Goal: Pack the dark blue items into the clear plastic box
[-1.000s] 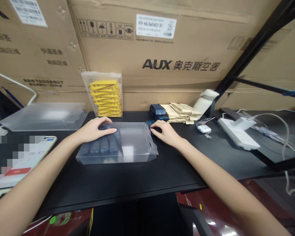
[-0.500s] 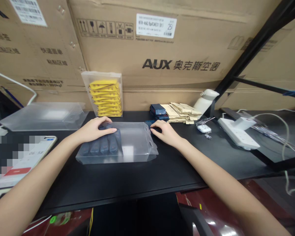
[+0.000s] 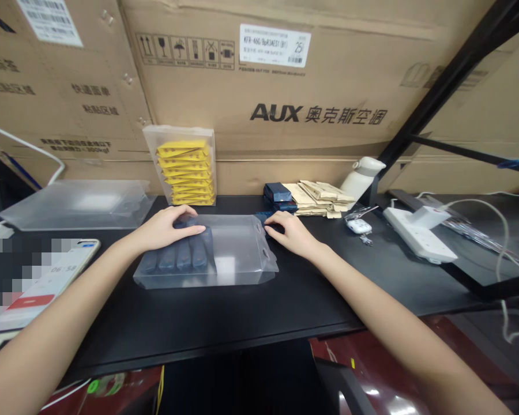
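Note:
A clear plastic box (image 3: 237, 248) lies flat on the black table, its flapped end open toward the right. Several dark blue packets (image 3: 184, 256) stand in a row in its left half. My left hand (image 3: 168, 227) grips the box's far left edge, thumb on top and fingers partly hidden behind. Beside the open end, my right hand (image 3: 292, 235) has its fingers curled in a pinch at a dark blue packet (image 3: 263, 217), mostly covered by the hand and the flap.
A clear box of yellow packets (image 3: 185, 173) stands behind. Another clear box (image 3: 78, 204) lies left, near a phone (image 3: 75, 265). Dark blue and beige packets (image 3: 320, 199) are piled at the back, beside a white bottle (image 3: 361, 181). A power strip (image 3: 419, 236) lies right.

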The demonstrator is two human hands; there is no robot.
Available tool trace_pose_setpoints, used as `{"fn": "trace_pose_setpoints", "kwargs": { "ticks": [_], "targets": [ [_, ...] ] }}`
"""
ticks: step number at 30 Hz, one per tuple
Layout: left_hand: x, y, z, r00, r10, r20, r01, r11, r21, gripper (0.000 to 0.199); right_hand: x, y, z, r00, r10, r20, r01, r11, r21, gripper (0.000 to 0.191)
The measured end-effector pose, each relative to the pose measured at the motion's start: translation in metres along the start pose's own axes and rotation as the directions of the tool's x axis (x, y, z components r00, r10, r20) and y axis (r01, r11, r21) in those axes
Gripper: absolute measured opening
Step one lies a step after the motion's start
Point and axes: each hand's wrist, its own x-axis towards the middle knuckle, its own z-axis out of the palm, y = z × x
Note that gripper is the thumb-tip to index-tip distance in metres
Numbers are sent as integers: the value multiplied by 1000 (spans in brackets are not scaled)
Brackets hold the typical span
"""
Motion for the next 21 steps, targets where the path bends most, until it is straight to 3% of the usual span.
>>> {"fn": "trace_pose_setpoints", "kwargs": {
  "ticks": [21],
  "targets": [
    [0, 0, 0, 1000, 2, 2, -2, 1000, 10, 61, 0, 0, 1, 1000, 1, -1, -1, 1000, -10, 15]
  ]
}}
